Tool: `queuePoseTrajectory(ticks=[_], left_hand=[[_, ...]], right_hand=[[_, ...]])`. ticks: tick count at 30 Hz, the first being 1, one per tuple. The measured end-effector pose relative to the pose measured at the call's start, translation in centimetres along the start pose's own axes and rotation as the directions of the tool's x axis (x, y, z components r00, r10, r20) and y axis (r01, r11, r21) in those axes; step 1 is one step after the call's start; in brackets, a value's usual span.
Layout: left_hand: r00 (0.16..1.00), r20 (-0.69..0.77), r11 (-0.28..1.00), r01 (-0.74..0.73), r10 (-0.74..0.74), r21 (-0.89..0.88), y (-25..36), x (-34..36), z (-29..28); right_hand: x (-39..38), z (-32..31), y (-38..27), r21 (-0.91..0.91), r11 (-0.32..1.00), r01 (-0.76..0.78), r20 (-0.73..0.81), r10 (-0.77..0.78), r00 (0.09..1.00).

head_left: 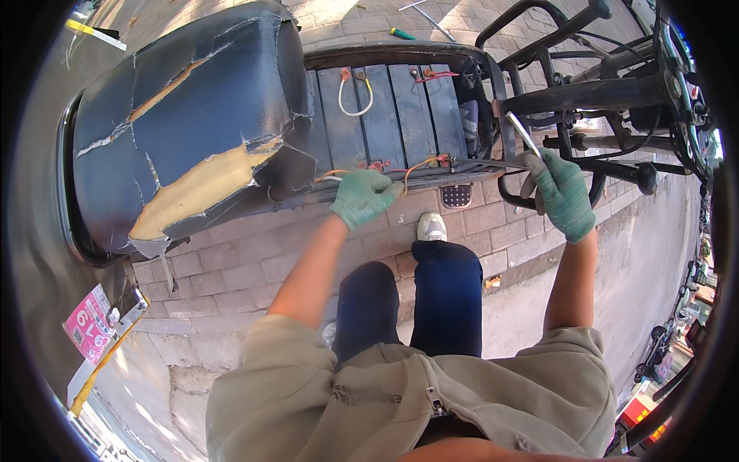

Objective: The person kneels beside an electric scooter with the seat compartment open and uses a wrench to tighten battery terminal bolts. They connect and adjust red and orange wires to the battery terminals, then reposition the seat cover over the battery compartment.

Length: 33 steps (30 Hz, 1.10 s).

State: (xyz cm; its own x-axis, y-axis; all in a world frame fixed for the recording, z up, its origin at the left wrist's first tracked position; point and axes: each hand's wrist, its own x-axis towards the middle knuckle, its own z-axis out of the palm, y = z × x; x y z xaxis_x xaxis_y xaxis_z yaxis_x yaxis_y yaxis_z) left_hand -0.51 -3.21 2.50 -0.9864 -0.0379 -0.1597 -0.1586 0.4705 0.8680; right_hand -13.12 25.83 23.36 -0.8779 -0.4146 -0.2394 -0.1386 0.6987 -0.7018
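Observation:
My right hand (564,192), in a green glove, is wrapped around a metal wrench (523,134). Its silver bar sticks up past the fingers, and a thin dark shaft seems to run left toward a red battery terminal (443,159). My left hand (363,199), gloved the same way, is at the near edge of the battery row, fingers closed and thumb beside an orange wire (416,166). What the fingertips pinch is hidden. Several dark batteries (376,108) sit side by side in the open compartment, with a white wire loop (356,114) across two of them.
Left of the compartment is a torn black seat (200,115) with bare yellow foam. Black frame tubes (585,96) stand at right. A green-handled screwdriver (402,34) and a T-shaped metal tool (436,21) lie on the paving behind. A black ridged pedal (456,196) protrudes near my shoe.

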Motion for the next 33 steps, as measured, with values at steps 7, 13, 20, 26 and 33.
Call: queuePoseTrajectory(ticks=[7, 13, 20, 26, 33], left_hand=[[0.961, -0.072, 0.946, -0.248, 0.267, 0.209, 7.0, -2.4, -1.7], [0.862, -0.162, 0.816, -0.37, 0.479, 0.443, 17.3, -6.8, -10.8], [0.933, -0.325, 0.726, 0.118, 0.152, 0.678, 19.7, -3.7, -26.3], [0.871, -0.466, 0.651, 0.263, 0.158, 0.712, 15.3, -1.2, -26.8], [0.869, -0.428, 0.604, 0.205, 0.25, 0.77, 14.0, -0.9, -26.9]], right_hand=[[2.2, 1.4, 0.8, 0.099, 0.985, -0.138, -0.049, 0.144, 0.988], [1.2, 4.2, -3.0, -0.424, 0.868, -0.257, -0.223, 0.175, 0.959], [3.3, 4.4, -4.7, -0.282, 0.849, -0.446, -0.093, 0.438, 0.894], [4.9, 4.4, -3.3, -0.243, 0.795, -0.556, 0.001, 0.573, 0.819], [6.9, 3.9, -2.7, -0.085, 0.661, -0.746, -0.034, 0.746, 0.665]])
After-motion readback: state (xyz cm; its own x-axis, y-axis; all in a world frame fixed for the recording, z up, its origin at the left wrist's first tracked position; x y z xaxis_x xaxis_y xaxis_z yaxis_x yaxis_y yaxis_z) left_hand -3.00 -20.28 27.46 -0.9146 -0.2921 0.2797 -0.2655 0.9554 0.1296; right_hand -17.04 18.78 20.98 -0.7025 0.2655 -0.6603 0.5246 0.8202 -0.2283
